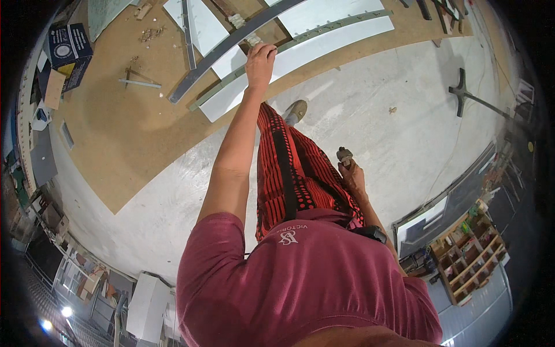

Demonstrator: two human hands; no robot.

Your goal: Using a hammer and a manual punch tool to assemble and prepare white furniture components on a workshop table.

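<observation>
My left hand [260, 65] is stretched far forward over the work. Its fingers are closed and touch the edge of a narrow greenish strip [300, 38]; what they hold, if anything, is hidden. That strip crosses white panels [329, 49] in a slight arc, with small dark bits along it. Just beyond the fingertips sits a lumpy cream-coloured piece [252, 38]. Low at my right side, my right hand [354, 178] is wrapped round a small dark grey knobbed tool [344, 155]; its exact kind is unclear.
A long dark grey bar [231, 43] and a thinner bar [188, 40] lie across the panels on brown board [121, 162]. A thin metal square [141, 84] and a dark blue box [69, 49] are left. At right stand a dark stand base [461, 92] and a wooden compartment rack [471, 254].
</observation>
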